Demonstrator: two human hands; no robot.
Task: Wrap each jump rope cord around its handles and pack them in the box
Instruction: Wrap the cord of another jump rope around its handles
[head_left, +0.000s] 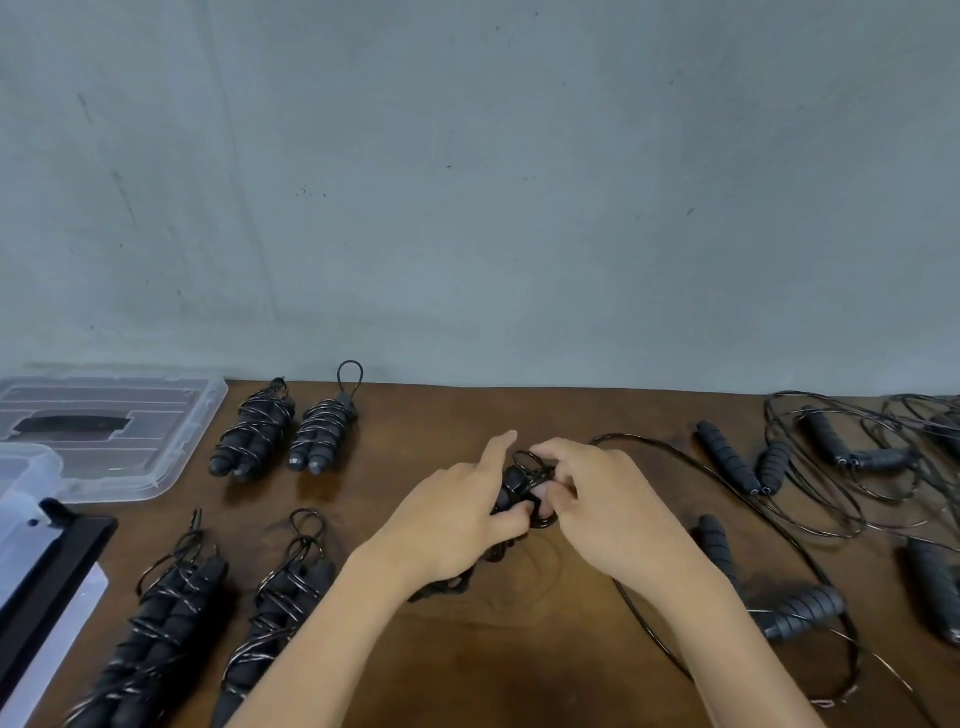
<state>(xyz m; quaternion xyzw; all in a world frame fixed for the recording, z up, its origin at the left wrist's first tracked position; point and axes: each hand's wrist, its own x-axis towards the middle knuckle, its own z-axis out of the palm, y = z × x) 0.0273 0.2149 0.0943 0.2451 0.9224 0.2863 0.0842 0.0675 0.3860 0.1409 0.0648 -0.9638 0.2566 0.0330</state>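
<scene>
Gripping black foam handles (511, 491) with left hand (457, 519), right hand (602, 499) pinching glossy cord (532, 462)

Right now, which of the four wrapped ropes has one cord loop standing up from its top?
The far bundle nearer the hands: one loop stands above its handles. The other three lack it.

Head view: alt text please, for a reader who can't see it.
Both hands, left hand and right hand, grip a jump rope mid-wrap over a brown table. Four wrapped ropes lie left; loose ropes right.
</scene>
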